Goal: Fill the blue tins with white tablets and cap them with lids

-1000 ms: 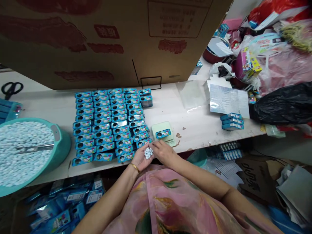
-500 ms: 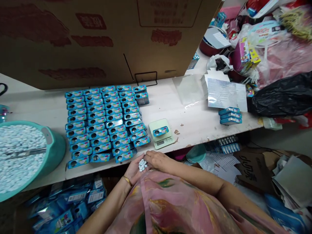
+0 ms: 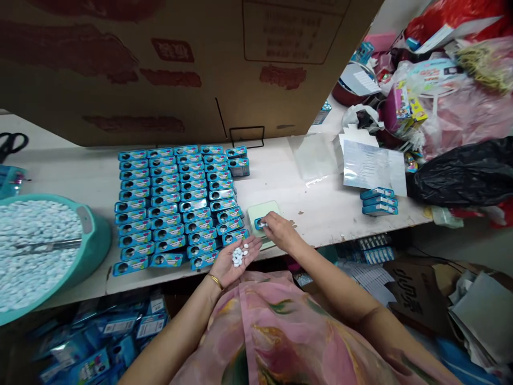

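Note:
My left hand lies palm up near the table's front edge, fingers spread, with several small white candies on the palm. My right hand is over the pale green scale, fingertips pinched at the small blue tin on it. What those fingertips hold is too small to make out. Rows of blue tins stand just left of the scale. At the far left, a teal basin holds many of the white candies, and metal tongs lie on top of them.
A large cardboard box stands along the back. Three blue tins are stacked at right, near white paper and a black plastic bag. Black scissors lie at left. Blue packages fill the space below the table.
My right hand has moved from beside my left palm up to the tin on the scale. My left hand has opened wider and moved slightly up and right. The view has shifted a little.

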### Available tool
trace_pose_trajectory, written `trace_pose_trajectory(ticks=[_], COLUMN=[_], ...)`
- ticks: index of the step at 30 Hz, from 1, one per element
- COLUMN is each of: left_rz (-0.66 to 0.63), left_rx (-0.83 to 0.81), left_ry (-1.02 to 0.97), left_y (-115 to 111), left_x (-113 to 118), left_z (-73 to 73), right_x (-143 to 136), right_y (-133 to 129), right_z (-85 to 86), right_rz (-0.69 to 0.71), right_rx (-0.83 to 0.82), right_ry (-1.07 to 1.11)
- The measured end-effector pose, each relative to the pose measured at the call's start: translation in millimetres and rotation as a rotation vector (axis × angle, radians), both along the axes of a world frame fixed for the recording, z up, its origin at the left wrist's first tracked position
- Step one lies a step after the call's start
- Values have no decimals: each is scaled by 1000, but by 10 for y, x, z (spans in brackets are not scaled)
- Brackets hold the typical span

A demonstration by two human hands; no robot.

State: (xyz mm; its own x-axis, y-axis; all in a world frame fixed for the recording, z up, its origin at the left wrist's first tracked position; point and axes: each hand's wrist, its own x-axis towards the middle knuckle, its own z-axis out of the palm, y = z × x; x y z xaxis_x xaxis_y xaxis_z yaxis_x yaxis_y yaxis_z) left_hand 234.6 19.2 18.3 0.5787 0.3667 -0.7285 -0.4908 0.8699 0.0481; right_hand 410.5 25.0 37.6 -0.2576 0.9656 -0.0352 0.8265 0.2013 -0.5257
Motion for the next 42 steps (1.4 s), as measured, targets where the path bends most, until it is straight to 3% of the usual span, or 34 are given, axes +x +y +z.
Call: trace_pose_trajectory(ticks=[5, 11, 15, 18, 23, 29, 32, 37, 42], left_rz=[45, 136, 200, 204, 189, 184, 178, 148, 51], left_rx=[-49, -98, -130, -138, -115, -117, -116, -77, -45], left_ry=[11, 29, 77, 96, 114, 109, 98, 24, -19], left_y=[-92, -202, -266, -304, -322, -303, -285, -240, -236], left_x=[-86, -270, -388, -430, -438, -426, -390, -278, -192], left_z=[-18, -41, -51, -62, -67, -17, 0, -28, -24], right_x=[34, 164, 309, 366, 310, 141, 60, -177, -581], right_y=[51, -67, -154, -208, -206, -84, -36, -165, -488], right_z=[-88, -138, -143, -172, -188, -281, -317, -128, 28], right_rz=[-5, -222, -362, -384, -271, -74, 24, 68, 379], right_rx=[38, 174, 179, 177, 172, 106, 85, 151, 45], right_ry=[38, 310, 348, 313, 198, -138, -143, -34, -108])
